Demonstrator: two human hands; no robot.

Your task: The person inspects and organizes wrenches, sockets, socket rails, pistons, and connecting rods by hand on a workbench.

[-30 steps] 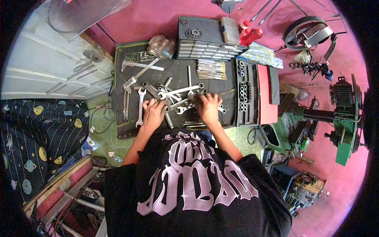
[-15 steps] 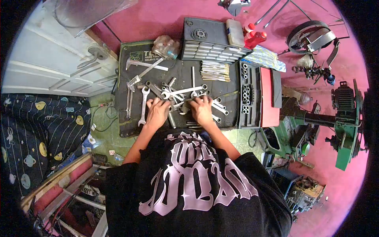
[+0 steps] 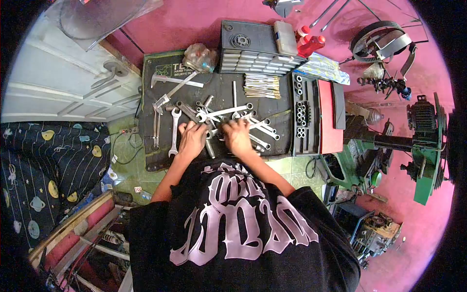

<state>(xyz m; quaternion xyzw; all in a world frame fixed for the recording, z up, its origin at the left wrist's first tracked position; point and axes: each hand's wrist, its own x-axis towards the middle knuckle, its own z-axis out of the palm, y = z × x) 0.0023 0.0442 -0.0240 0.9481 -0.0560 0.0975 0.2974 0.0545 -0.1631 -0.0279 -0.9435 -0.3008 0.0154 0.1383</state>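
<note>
My left hand (image 3: 192,139) lies palm down at the near left of a heap of metal tools, its curled fingers somewhat apart and touching them. My right hand (image 3: 237,138) is bent over the middle of the heap, fingers closed and slightly blurred; what they hold is hidden. Beside my left hand lies a large open-end wrench (image 3: 175,131). A long combination wrench (image 3: 226,112) crosses the heap just beyond both hands. Several smaller wrenches (image 3: 265,129) fan out right of my right hand. A steel rod-shaped tool (image 3: 209,148) points toward me between the hands.
Calipers (image 3: 161,102) lie at the mat's left. Behind are a drawer cabinet (image 3: 262,63), a plastic bag (image 3: 200,57) and a row of thin tools (image 3: 262,86). A socket tray (image 3: 302,113) stands at right. Farther right is a green machine (image 3: 428,180).
My right hand has moved left, closer to my left hand, over the heap. My left hand has stayed nearly in place. The camera view has shifted slightly.
</note>
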